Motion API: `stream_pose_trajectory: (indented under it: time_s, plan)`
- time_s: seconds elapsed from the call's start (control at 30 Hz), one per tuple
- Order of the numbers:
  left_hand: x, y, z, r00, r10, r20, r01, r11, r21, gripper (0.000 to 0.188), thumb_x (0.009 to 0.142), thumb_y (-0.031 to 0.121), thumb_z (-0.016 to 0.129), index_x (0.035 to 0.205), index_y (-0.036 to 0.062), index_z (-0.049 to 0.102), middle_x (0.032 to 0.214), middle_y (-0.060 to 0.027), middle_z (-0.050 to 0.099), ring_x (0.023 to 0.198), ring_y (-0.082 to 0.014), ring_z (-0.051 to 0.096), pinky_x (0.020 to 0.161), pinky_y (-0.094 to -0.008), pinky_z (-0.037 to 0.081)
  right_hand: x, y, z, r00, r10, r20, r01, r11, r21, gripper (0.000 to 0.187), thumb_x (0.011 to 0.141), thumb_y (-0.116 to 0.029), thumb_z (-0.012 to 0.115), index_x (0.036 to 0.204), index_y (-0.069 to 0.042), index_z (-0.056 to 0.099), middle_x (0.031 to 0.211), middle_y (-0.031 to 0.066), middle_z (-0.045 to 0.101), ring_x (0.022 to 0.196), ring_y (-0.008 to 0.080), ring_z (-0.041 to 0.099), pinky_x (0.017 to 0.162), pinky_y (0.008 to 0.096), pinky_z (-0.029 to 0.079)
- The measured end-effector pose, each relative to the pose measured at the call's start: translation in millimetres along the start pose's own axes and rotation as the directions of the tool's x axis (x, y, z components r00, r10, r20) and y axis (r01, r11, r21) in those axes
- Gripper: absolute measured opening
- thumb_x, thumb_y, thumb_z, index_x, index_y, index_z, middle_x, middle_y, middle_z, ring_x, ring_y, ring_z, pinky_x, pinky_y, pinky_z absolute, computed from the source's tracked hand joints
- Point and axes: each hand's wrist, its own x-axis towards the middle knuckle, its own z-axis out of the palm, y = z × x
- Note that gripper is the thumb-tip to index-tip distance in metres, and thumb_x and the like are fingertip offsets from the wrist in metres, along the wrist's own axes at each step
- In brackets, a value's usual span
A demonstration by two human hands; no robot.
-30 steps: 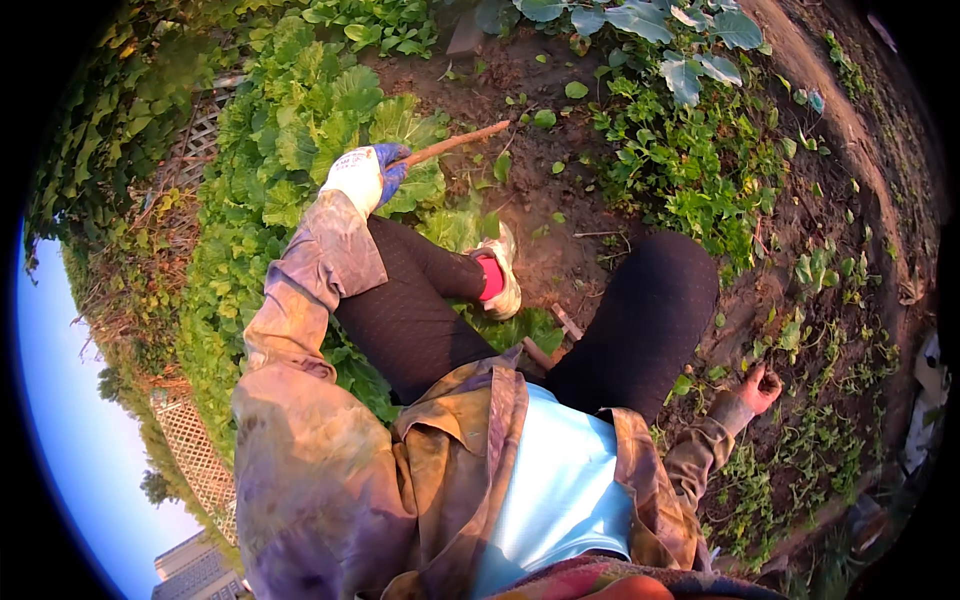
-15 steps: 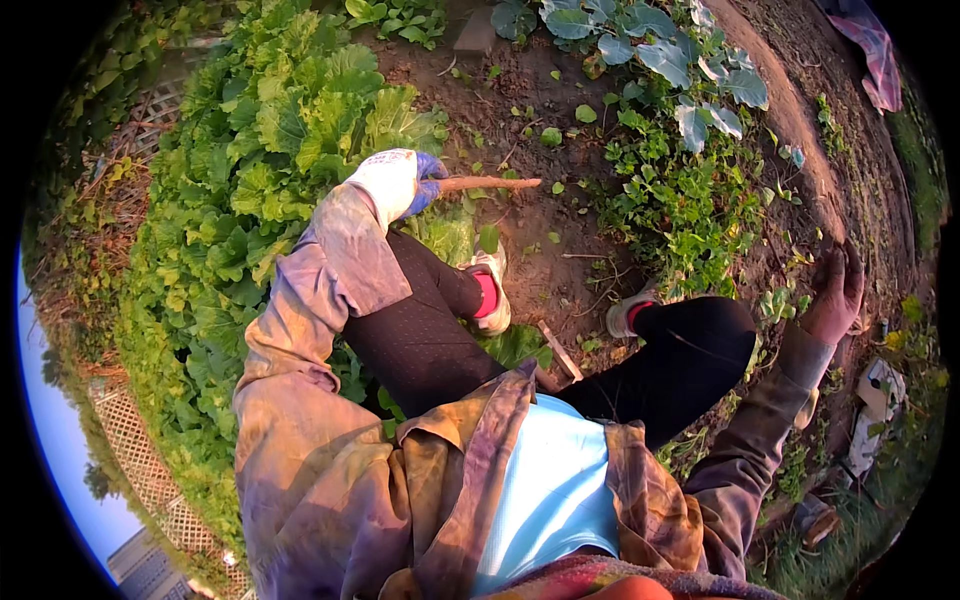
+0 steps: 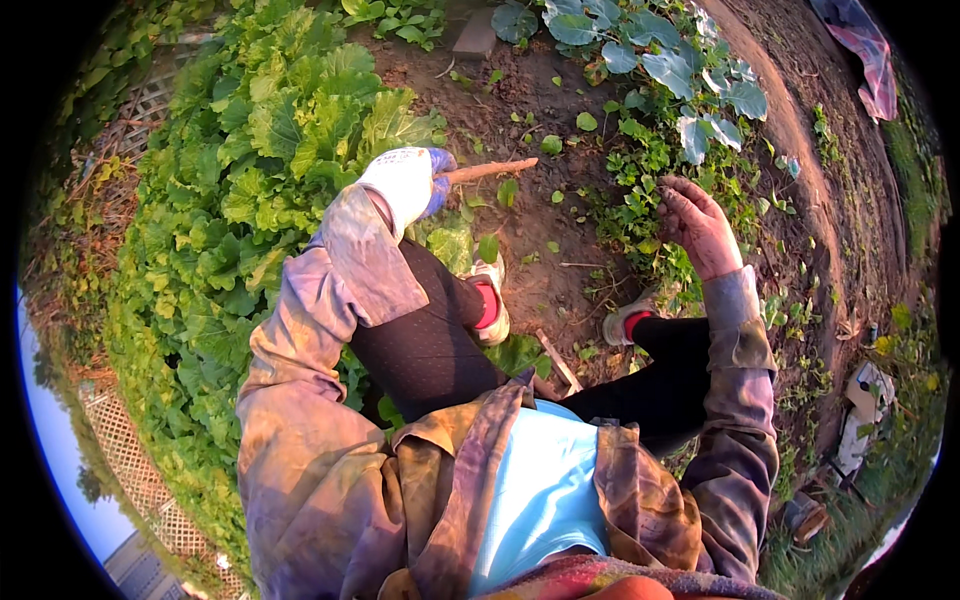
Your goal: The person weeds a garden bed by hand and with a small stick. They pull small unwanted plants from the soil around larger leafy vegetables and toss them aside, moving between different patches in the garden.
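Observation:
My left hand (image 3: pixel 415 185), in a white and blue work glove, is closed round a brown wooden stick (image 3: pixel 495 170). The stick's bare end points right over the soil; whether a tool head sits at the other end is hidden. Tall leafy greens (image 3: pixel 300 130) stand close beside this hand on the left. Bare and dirty, my right hand (image 3: pixel 697 222) hovers at the edge of low green plants (image 3: pixel 645 190). Its fingers are curled in; I cannot make out anything in them.
Broad blue-green leaves (image 3: pixel 670 65) grow at the far right. A flat piece of wood (image 3: pixel 475 35) lies at the far end of the soil. A thin wooden strip (image 3: pixel 558 360) lies between my shoes. A white object (image 3: pixel 862 415) is at the right, and lattice fencing (image 3: pixel 125 435) at the left.
My right hand has swung in from the far right to the low plants, its fingers now curled. The stick in my left hand has tipped slightly, its free end a little farther away.

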Motion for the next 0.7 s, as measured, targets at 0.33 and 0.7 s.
stream_pose_trajectory:
  time_s: [0.33, 0.7]
  plan:
    - [8.8, 36.1, 6.6, 0.993, -0.115, 0.038, 0.102, 0.963, 0.25, 0.021, 0.085, 0.019, 0.055, 0.099, 0.0078, 0.066, 0.083, -0.0163, 0.067, 0.078, -0.0331, 0.065, 0.07, -0.0425, 0.051, 16.1, 13.6, 7.1, 1.0, 0.015, -0.018, -0.016, 0.999, -0.028, 0.033, 0.093, -0.013, 0.054, 0.124, -0.005, 0.052, 0.093, 0.0024, 0.06, 0.071, 0.0069, 0.053, 0.067, 0.0221, 0.046]
    - [83.0, 33.5, -50.8, 0.99, -0.141, -0.024, 0.14, 0.921, 0.364, 0.02, 0.084, 0.017, 0.055, 0.096, 0.0057, 0.066, 0.091, -0.0145, 0.068, 0.082, -0.0302, 0.067, 0.072, -0.041, 0.053, 24.8, 1.3, -15.1, 0.994, -0.027, -0.102, 0.016, 0.994, -0.104, 0.034, 0.092, -0.011, 0.055, 0.124, -0.002, 0.051, 0.093, 0.0011, 0.06, 0.073, 0.0065, 0.054, 0.065, 0.0218, 0.047]
